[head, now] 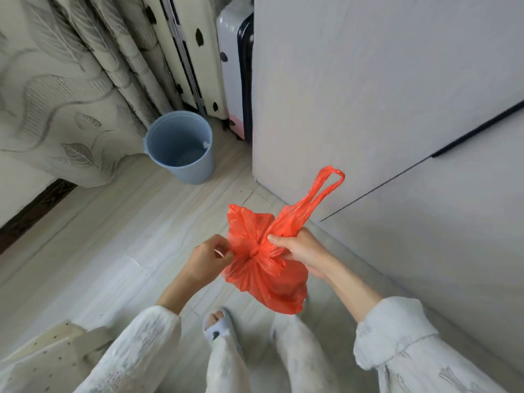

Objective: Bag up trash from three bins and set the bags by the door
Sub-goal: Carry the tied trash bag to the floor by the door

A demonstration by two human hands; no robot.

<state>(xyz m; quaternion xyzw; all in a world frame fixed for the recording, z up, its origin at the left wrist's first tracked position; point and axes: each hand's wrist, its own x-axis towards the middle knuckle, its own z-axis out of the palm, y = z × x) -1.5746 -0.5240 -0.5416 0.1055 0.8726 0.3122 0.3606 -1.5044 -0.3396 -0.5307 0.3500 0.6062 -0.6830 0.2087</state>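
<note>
An orange plastic trash bag [269,282] hangs in front of me above the floor, with a knot at its neck between my hands. My left hand [208,258] pinches one twisted handle on the knot's left side. My right hand [300,248] grips the other handle, whose loop sticks up and to the right. A light blue bin [181,147] stands on the floor further back, by the curtain, with no bag in it and nothing visible inside.
A white cabinet [368,95] fills the right side. A suitcase [239,78] and a folded spotted board [184,52] lean behind the bin. A patterned curtain [56,95] hangs at the left. My slippered foot [217,324] is below the bag.
</note>
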